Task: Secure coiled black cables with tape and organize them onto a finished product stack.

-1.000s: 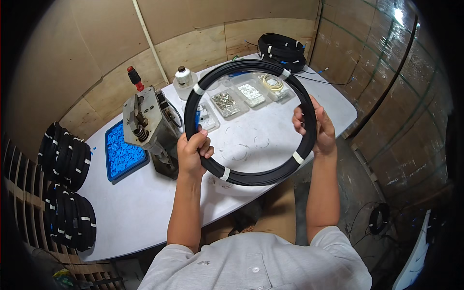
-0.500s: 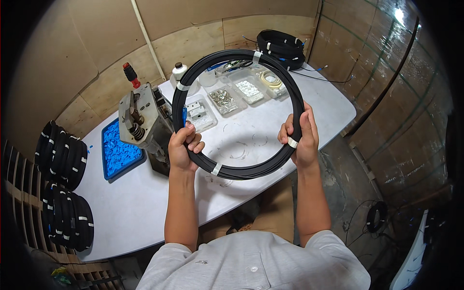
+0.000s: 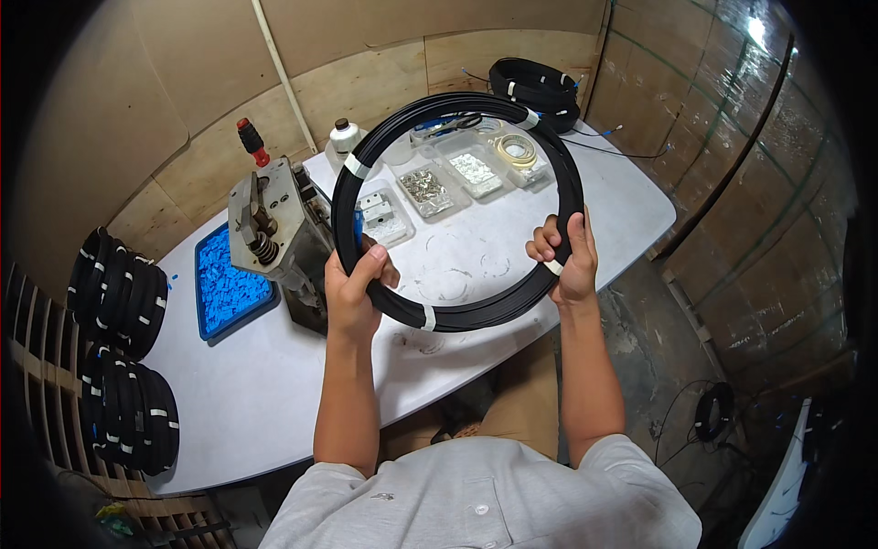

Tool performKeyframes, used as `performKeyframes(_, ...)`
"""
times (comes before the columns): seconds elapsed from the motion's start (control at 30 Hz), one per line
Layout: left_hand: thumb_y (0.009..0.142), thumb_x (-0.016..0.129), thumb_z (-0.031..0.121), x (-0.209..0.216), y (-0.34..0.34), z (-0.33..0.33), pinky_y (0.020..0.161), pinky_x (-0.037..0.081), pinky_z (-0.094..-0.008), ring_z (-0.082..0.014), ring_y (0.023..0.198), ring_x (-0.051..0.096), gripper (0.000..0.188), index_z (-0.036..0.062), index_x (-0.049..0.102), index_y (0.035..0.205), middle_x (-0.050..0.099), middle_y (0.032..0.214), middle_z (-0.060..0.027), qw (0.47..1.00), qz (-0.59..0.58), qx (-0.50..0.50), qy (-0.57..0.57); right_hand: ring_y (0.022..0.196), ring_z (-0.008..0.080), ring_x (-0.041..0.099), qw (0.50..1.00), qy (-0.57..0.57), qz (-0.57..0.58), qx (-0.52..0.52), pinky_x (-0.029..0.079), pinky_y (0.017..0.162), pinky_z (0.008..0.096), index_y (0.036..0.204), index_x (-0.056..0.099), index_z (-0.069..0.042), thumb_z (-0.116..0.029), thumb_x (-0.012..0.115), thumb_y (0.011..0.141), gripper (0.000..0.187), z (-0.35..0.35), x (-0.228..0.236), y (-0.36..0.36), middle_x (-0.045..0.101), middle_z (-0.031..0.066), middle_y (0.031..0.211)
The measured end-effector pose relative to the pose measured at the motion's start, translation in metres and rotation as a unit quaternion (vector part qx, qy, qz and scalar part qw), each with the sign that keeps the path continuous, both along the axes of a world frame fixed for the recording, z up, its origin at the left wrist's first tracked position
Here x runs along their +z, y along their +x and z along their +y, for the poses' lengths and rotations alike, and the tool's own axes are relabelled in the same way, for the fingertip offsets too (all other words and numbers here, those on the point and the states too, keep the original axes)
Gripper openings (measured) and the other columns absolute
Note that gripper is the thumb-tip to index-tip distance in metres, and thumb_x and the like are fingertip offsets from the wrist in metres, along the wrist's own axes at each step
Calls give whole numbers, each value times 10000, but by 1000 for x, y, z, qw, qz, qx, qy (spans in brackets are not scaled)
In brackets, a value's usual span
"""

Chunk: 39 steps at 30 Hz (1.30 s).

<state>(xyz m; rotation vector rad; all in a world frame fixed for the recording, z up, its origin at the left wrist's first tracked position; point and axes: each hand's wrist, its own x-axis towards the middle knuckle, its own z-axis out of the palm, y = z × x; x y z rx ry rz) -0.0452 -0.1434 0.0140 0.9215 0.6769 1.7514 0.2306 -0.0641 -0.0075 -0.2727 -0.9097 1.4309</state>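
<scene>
A large coil of black cable (image 3: 476, 317), bound with several white bands, is held up above the white table by both hands. My left hand (image 3: 358, 285) is closed round its lower left side, thumb on the near face. A blue connector (image 3: 358, 225) shows just above those fingers, against the coil's inner edge. On the lower right side, my right hand (image 3: 569, 261) grips the coil beside a white band, with its thumb pointing up along the outside.
Left of the coil stands a metal hand press (image 3: 279, 229), beside a blue tray (image 3: 212, 335) of small blue parts. Behind are clear boxes (image 3: 427, 216) of small parts and a white bottle (image 3: 344, 135). Stacked black coils lie at back right (image 3: 533, 84) and far left (image 3: 123, 293).
The coil has turned slightly clockwise and tilted, its white bands shifting round. My left hand has moved a little right and its thumb now lies across the coil. The right hand stays nearly in place.
</scene>
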Motion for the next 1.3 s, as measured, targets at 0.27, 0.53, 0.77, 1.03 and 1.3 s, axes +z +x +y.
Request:
performKeyframes(0.27, 850, 802, 251, 43, -19, -2, 895, 496, -305, -180, 1014, 635, 622, -4, 513, 1338, 620, 1167, -105, 960, 275, 35, 43, 560, 75, 345, 981, 143, -116, 54, 294, 528, 241, 1377, 420, -37, -454, 692, 915, 679, 18, 40, 32, 382, -7, 749)
performKeyframes(0.53, 796, 773, 105, 58, -17, 11, 656, 460, -250, -84, 686, 578, 318, -10, 637, 1060, 637, 780, -14, 906, 419, 35, -39, 562, 70, 373, 941, 178, -275, 84, 329, 526, 261, 1351, 484, -11, -407, 710, 918, 628, 27, 90, 38, 456, -37, 686)
performKeyframes(0.77, 815, 707, 42, 33, -10, 16, 480, 362, -239, -71, 500, 441, 144, 16, 593, 900, 521, 643, 5, 992, 113, -42, -27, 767, 150, 605, 913, 203, -355, 4, 486, 697, 301, 1365, 508, -29, -561, 638, 913, 710, 30, 102, 37, 626, 59, 856)
performKeyframes(1.03, 938, 653, 186, 1, -16, 30, 483, 318, -215, -63, 566, 394, 208, 117, 512, 800, 408, 651, 44, 995, -68, -52, -55, 682, 164, 606, 995, -6, -97, -16, 514, 575, 309, 1420, 393, -86, -524, 395, 1043, 578, -10, 28, 0, 571, 74, 860)
performKeyframes(1.3, 929, 669, 181, -12, -15, 32, 538, 380, -233, -88, 617, 457, 141, 92, 564, 899, 468, 699, 27, 986, -116, -47, -112, 629, 117, 508, 995, -32, -78, -56, 450, 462, 259, 1406, 377, -74, -356, 368, 1065, 442, -32, 36, -11, 516, 63, 879)
